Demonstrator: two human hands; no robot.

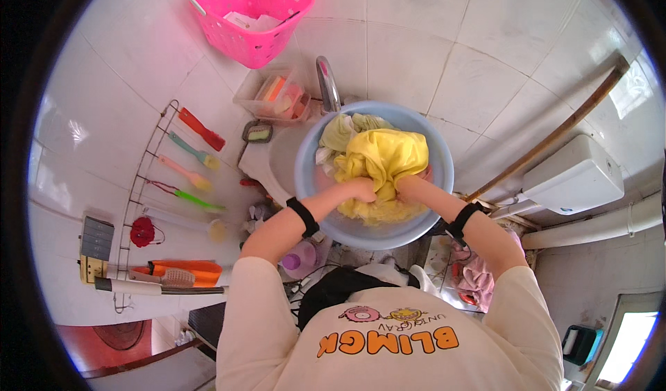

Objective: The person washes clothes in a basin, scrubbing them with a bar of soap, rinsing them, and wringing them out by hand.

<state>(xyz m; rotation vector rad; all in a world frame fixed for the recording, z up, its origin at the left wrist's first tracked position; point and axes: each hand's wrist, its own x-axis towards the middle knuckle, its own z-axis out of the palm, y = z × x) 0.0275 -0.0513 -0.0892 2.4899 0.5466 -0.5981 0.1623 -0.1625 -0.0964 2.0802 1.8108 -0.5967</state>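
Note:
A wet yellow cloth or garment (386, 154) lies bunched in a light blue basin (305, 159). My left hand (362, 190) is closed on the near left part of the yellow cloth, knuckles up. On its near right part my right hand (408, 188) is closed too, its fingertips sunk in the folds. The bulk of the cloth puffs up beyond both hands, and a loose part spreads toward me in the cloudy water. Pale greenish cloth (340, 132) is heaped at the basin's far left side. Black bands circle both my forearms.
The basin rests over a white sink (279, 157) beside a chrome faucet (328, 86). Left are a clear plastic box (305, 107) and a wire rack (128, 207) of hanging brushes. A pink basket (243, 37) hangs above. A wooden pole (555, 138) leans near the white cistern (576, 176).

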